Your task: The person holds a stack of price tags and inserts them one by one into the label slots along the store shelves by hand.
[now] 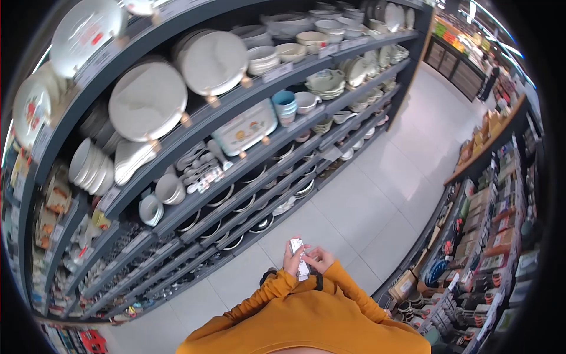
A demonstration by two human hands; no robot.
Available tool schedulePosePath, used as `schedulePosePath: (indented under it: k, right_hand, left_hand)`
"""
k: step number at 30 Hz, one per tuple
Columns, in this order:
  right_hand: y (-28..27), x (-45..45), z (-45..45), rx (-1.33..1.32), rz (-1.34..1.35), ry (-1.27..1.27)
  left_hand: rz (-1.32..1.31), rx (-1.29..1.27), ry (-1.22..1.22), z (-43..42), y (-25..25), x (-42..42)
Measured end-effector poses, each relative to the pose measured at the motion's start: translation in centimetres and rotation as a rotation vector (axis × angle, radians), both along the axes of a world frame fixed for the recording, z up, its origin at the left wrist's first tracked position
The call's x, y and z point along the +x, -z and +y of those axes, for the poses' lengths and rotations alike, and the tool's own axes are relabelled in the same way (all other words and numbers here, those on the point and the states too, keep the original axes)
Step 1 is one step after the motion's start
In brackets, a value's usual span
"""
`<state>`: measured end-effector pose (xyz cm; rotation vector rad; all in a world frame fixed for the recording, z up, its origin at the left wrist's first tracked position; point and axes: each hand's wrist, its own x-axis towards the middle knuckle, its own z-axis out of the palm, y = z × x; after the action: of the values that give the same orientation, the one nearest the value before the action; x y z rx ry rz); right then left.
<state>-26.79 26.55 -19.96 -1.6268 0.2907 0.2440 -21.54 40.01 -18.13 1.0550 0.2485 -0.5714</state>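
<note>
In front of my waist, my left hand (290, 260) is closed round a small stack of white price labels (299, 266) with dark print. The print is too small to read. From the other side, my right hand (319, 259) has its thumb and fingers drawn together in a pinch at the right edge of the labels. Both forearms are in mustard-yellow sleeves. The hands are close together over the tiled floor, apart from the shelves.
A long dark shelf unit (203, 112) on the left carries large white plates (148, 100), stacked bowls, blue cups (285, 106) and spoons. On the right stands a rack of packaged goods (483, 218). A pale tiled aisle (365, 194) runs between them toward a produce display (453, 44).
</note>
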Motion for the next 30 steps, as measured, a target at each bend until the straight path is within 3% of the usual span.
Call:
schedulePosePath:
  k: [4,8,11,14,16,18,19,21,25,30]
  right_hand:
    - [-3.0,-0.7,-3.6,0.221,0.326,-0.13]
    - [-0.3,-0.4,-6.0,0.3,0.351,-0.266]
    - [-3.3,1.4,-7.9,0.254,0.436,-0.375]
    - [-2.3,5.3,-13.7,0.287,0.476,-0.683]
    - [-4.0,10.5,-18.4,0.145,0.307,-0.553]
    - [-2.1,17.1,-22.5,-0.302,-0.004,-0.278]
    - [-10.8,20.7,-20.7,-0.624,0.207,-0.143]
    - [-6.6,27.7,-22.5,-0.711,-0.507,0.071]
    - [-8.3,40.2,-23.0,-0.779,-0.651,0.123]
    - [-6.2,49.1,-25.8,-0.942,-0.509,0.026]
  left_hand:
    - [0.093,-0.096,0.195,-3.6,-1.2,1.3]
    - [0.212,-0.181,0.355,-5.2,-0.8,2.7]
    - [0.333,-0.307,0.422,-5.8,-1.6,4.2]
    - [0.351,-0.366,0.52,-6.6,-0.8,6.0]
    - [0.323,-0.344,0.496,-7.3,-1.1,7.9]
    - [0.294,-0.357,0.435,-8.3,-1.3,10.3]
    - [0.278,-0.362,0.408,-8.9,-1.6,11.7]
    - [0.278,-0.386,0.472,-9.7,-2.4,14.1]
    - [0.301,-0.376,0.567,-9.7,-3.5,17.6]
    - [0.266,-0.284,0.631,-9.1,-3.4,20.3]
